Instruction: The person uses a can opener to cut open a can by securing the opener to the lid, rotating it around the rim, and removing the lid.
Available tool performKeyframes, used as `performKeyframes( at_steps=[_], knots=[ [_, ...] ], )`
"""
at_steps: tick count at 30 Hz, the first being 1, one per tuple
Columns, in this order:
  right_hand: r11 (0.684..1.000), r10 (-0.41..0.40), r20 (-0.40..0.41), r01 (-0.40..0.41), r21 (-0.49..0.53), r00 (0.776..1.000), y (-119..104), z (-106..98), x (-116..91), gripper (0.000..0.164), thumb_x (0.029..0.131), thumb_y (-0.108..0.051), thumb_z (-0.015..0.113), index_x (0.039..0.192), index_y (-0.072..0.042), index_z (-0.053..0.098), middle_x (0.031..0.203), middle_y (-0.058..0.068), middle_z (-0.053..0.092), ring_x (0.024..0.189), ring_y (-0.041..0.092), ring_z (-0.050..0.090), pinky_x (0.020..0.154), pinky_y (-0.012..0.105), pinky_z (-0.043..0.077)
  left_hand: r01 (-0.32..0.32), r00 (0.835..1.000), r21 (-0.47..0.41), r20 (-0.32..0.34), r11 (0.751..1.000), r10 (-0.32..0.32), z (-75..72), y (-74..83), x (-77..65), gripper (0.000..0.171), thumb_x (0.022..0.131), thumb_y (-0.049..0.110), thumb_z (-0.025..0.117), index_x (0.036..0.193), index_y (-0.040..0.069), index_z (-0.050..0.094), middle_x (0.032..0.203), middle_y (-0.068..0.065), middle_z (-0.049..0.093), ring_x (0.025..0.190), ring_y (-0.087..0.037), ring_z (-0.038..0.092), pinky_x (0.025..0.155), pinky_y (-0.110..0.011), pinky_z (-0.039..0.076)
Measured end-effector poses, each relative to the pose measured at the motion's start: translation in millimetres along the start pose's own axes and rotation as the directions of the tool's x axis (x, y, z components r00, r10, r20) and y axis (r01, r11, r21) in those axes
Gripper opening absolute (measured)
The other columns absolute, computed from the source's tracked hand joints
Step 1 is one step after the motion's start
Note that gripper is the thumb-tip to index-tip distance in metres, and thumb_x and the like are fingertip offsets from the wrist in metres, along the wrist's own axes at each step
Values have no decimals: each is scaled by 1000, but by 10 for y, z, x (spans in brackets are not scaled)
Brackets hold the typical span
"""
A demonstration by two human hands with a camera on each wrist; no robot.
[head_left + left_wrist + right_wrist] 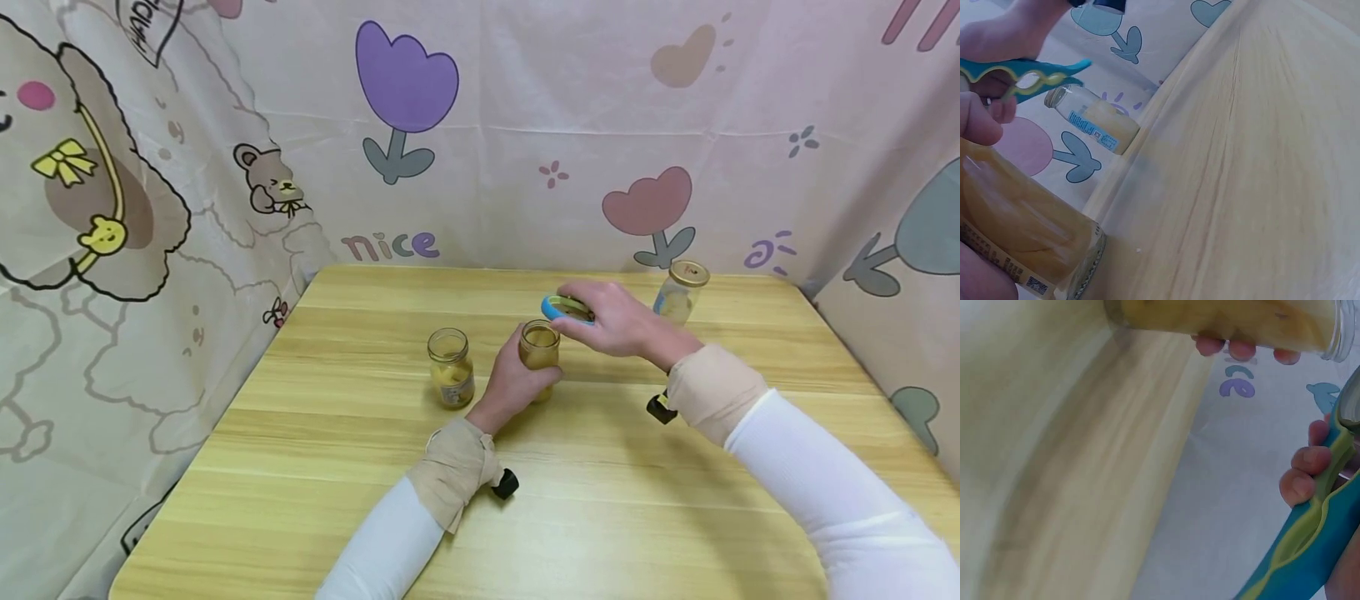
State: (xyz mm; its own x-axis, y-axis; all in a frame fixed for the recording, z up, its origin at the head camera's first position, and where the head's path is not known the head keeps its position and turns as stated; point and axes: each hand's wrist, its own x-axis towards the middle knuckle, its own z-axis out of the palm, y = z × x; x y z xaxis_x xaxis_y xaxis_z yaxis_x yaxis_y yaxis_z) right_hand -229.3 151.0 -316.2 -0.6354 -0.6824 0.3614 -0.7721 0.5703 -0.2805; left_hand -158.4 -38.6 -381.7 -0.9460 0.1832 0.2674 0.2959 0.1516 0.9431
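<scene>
My left hand (513, 379) grips a glass jar (538, 354) of yellowish fruit pieces, upright at the middle of the table. Its mouth shows a bare threaded rim with no lid. Just above and right of that rim, my right hand (611, 318) holds a blue and yellow-green jar opener (1325, 540), fingers curled round its handles. Part of a round metal lid (1352, 400) shows between the opener's arms in the right wrist view. A second glass jar (452, 371), lidless with yellow contents, stands to the left of my left hand.
A third jar (678, 296) with a gold lid and a blue label stands at the back right, behind my right hand. The wooden table (337, 475) meets a printed cloth (510, 200) along its back edge.
</scene>
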Motion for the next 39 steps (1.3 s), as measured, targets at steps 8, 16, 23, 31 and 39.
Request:
performKeyframes(
  at_steps=[8, 16, 23, 31, 39],
  knots=[
    [942, 160, -5, -151, 300, 987, 80, 153, -169, 32, 100, -45, 42, 102, -20, 62, 65, 4, 52, 52, 17, 45, 51, 32, 42, -10, 1000, -7, -13, 1000, 10, 43, -328, 114, 51, 75, 11, 70, 121, 22, 50, 100, -3, 59, 82, -18, 57, 69, -33, 50],
    [686, 194, 53, -174, 706, 980, 117, 255, -314, 55, 104, -43, 29, 97, 5, 55, 78, 24, 53, 57, 32, 47, 48, 33, 44, -15, 999, 14, -33, 1000, 16, 53, -340, 131, 49, 73, 12, 69, 117, 25, 52, 98, -1, 60, 81, -18, 58, 69, -34, 51],
    [421, 123, 53, -101, 901, 991, 63, 354, -410, 70, 105, -45, 14, 95, 14, 50, 74, 23, 51, 50, 27, 43, 42, 33, 40, -15, 999, 11, -31, 1000, 15, 58, -368, 129, 50, 72, 15, 69, 117, 28, 52, 98, 1, 61, 82, -17, 59, 70, -35, 52],
    [-82, 139, 242, -232, 969, 960, -144, 445, -544, 75, 100, -61, 13, 106, -1, 58, 80, 10, 58, 54, 15, 46, 47, 24, 41, -15, 999, 18, -38, 1000, 16, 61, -374, 122, 53, 71, 14, 69, 119, 27, 52, 100, 2, 61, 84, -17, 59, 71, -35, 51],
    [-223, 137, 331, -296, 929, 934, -333, 496, -740, 81, 97, -66, 11, 111, 1, 55, 82, 9, 58, 57, 16, 47, 48, 25, 40, -30, 998, 19, -46, 999, 31, 62, -381, 134, 53, 72, 16, 72, 119, 25, 52, 100, 2, 62, 85, -16, 60, 73, -34, 52]
  ],
)
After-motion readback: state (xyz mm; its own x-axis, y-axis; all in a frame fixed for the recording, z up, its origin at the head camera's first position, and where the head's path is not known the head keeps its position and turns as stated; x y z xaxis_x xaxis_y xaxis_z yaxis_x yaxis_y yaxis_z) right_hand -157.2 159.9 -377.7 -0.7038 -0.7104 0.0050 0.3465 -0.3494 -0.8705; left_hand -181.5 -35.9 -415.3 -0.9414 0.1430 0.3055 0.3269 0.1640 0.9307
